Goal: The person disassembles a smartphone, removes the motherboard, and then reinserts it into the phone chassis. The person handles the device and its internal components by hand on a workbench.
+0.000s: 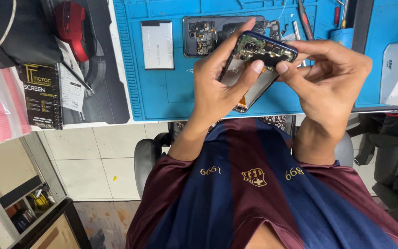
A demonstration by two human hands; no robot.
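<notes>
Phone (254,69) opened, upper centre of frame, above mat (171,92) | left hand (215,87) grips its frame | right hand (328,78) pinches top edge by board | step: working board area, likely | next: fine fingertip control

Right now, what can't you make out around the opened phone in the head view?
- Opened phone: lower half hidden by the left hand and right hand.
- Second phone on the blue mat: right part hidden behind the held one.
- Screwdrivers: cut off by the top edge.
- Board parts: too small to identify.
</notes>
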